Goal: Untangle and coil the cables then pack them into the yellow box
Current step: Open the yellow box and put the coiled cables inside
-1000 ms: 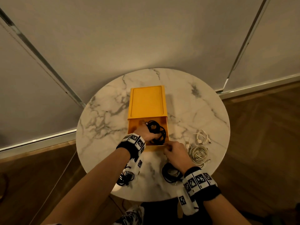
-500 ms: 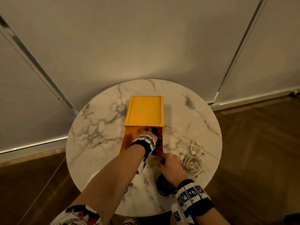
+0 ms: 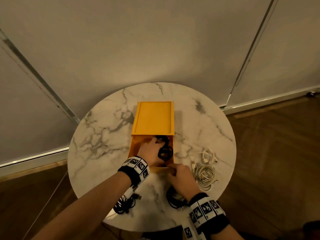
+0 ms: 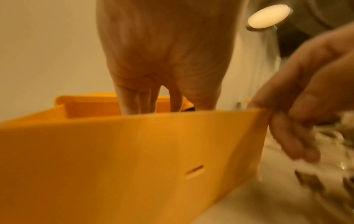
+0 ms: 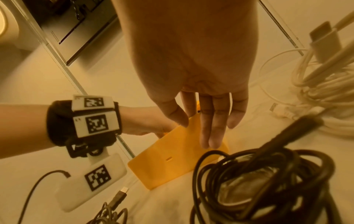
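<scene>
A person's two bare forearms are reaching forward from the bottom of the head view over a round marble table (image 3: 97, 146). Nearest the viewer, at about 6 o'clock on the tabletop, a loose black cable bundle (image 3: 123, 204) is lying under the left forearm, and a coiled black cable (image 3: 174, 201) is sitting under the right wrist. At about 4 o'clock a coiled white cable (image 3: 205, 175) is resting just beside the right hand, with another looser white cable (image 3: 207, 155) lying just beyond it.

The right hand (image 3: 181, 178) is pinching the near right corner of the yellow box (image 3: 153, 118), thumb over the top edge and straight fingers lying against the outer front wall; in the right wrist view the fingers (image 5: 211, 128) are pointing down the box's face.

The yellow box is standing at the centre of the table, its lid slid away toward 12 o'clock, leaving the near half uncovered. The left hand (image 3: 151, 152) is reaching inside that opening, beside a black cable (image 3: 165, 151) lying in the box. Whether its fingers are gripping that cable or only touching it cannot be told.

Beyond the table, pale wall panels are rising from a wooden floor.
</scene>
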Tool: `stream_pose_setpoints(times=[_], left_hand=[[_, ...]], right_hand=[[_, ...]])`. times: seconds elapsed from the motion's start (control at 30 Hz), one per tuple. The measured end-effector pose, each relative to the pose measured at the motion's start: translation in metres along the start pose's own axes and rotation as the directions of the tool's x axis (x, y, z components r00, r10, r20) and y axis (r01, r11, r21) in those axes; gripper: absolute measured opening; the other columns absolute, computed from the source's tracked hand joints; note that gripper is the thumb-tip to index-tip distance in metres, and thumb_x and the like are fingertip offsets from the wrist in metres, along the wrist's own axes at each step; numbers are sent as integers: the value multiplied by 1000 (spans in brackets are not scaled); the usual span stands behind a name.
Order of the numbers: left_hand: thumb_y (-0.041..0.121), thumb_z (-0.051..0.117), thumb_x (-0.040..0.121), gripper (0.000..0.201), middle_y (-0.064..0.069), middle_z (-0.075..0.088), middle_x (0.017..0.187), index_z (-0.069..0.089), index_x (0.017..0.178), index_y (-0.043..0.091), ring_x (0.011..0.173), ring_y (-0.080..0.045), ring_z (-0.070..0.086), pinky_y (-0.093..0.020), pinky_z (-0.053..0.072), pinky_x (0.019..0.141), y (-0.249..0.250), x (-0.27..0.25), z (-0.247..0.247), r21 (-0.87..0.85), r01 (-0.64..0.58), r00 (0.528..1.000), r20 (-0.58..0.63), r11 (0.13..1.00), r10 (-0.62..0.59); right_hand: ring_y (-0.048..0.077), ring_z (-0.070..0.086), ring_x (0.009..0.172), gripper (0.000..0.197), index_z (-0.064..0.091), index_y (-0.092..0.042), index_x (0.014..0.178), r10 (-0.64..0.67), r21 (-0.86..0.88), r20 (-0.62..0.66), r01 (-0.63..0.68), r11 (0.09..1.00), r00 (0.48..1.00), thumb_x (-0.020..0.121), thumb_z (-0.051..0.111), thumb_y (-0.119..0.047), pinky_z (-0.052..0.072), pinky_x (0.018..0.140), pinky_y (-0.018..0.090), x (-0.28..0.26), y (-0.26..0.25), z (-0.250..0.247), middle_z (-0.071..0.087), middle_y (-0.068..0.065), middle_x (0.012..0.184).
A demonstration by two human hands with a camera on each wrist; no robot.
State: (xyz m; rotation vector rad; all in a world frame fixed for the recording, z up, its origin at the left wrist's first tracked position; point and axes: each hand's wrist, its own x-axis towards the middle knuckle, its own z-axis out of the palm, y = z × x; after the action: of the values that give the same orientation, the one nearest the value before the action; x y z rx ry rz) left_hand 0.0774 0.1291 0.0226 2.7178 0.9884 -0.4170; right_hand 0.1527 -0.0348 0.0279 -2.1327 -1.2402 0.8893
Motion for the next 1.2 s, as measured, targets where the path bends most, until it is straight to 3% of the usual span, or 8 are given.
stream_pose_setpoints(times=[0.17,0.37,0.63,0.8,0.87,0.97,1.07,1.2], left_hand=[[34,54,91,59,-9,48,135,30,144,25,108,-34,57,-39,48,73,9,-1,3,396,-214,974,14,893,227],[17,42,99,59,-14,35,140,13,150,25,107,-34,50,-37,36,56,1,12,-1,506,-192,976,10,841,217],[32,43,95,50,-12,35,135,31,142,19,101,-33,56,-42,51,73,15,23,8,268,-79,997,18,960,77],[52,46,90,58,3,36,149,38,144,31,128,-21,46,-40,46,97,-5,12,-1,-160,-34,997,-81,986,22],[57,48,89,51,2,57,134,53,131,28,112,-18,59,-36,50,88,-14,8,-9,-388,101,976,-141,916,-168],[61,59,83,58,-9,73,97,61,110,10,82,-20,71,-30,54,62,-9,7,-19,-507,355,932,262,785,-252],[44,74,79,59,-19,71,105,61,114,-2,89,-27,71,-38,58,73,5,21,-20,-660,491,861,465,569,-204],[17,76,80,54,-16,56,128,53,128,7,102,-35,65,-44,57,77,10,30,-30,-801,574,818,566,168,-96]], right_hand=[[25,64,96,43,66,-24,115,-5,8,12,5,1000,1000,77,50,-31,49,80,31,1,2,2,71,7,102],[29,59,106,39,63,-17,122,-7,17,-3,7,1000,1000,84,53,-22,47,88,33,-6,0,0,68,12,112],[30,60,101,38,62,-19,113,-3,31,26,3,1000,1000,77,49,-16,53,84,41,0,-4,6,67,12,106],[33,61,98,34,65,-14,111,3,80,19,-4,997,1000,79,53,-20,50,79,36,3,0,2,67,15,104],[31,62,95,32,67,-15,110,8,111,1,-8,994,1000,81,56,-22,46,76,31,3,1,2,68,14,102],[28,63,89,28,69,-15,106,1,133,0,-1,991,1000,81,56,-21,46,73,29,3,1,2,69,12,97],[27,64,92,31,69,-16,110,3,108,3,-3,994,1000,81,58,-20,42,70,25,3,2,1,70,10,100],[21,64,92,31,71,-17,110,-4,107,-21,6,994,1000,79,64,-19,34,60,13,4,6,-6,71,6,100]])
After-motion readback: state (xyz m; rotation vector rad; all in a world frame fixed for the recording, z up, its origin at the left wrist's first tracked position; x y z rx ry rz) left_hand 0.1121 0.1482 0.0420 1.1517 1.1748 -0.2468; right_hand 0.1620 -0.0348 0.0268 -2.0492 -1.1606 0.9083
